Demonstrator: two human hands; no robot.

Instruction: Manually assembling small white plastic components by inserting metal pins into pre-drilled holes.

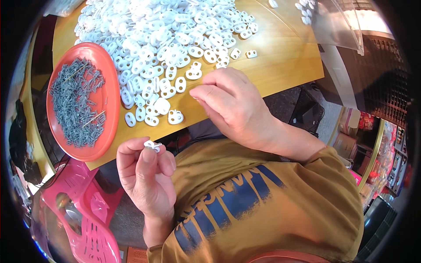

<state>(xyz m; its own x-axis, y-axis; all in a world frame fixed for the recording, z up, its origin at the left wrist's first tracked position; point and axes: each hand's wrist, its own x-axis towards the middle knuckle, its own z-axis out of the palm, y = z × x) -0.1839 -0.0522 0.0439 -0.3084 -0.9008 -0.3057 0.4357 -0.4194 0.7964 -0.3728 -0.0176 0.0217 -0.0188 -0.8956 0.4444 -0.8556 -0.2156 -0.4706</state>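
White piece [152, 146] in half-curled left hand [149, 186]

Pink plastic chair [107, 245] with slots, below and to left of left hand [147, 177]. Dark object [19, 142], far to left of same hand; its kind is not clear. Orange-red flat piece [137, 255], under left hand, at lower edge. Black object [309, 109], to right of right hand [232, 105]. Farther right, cardboard boxes [344, 144], then shelves [376, 153]. Brown lattice panel [386, 70], to upper right of right hand.
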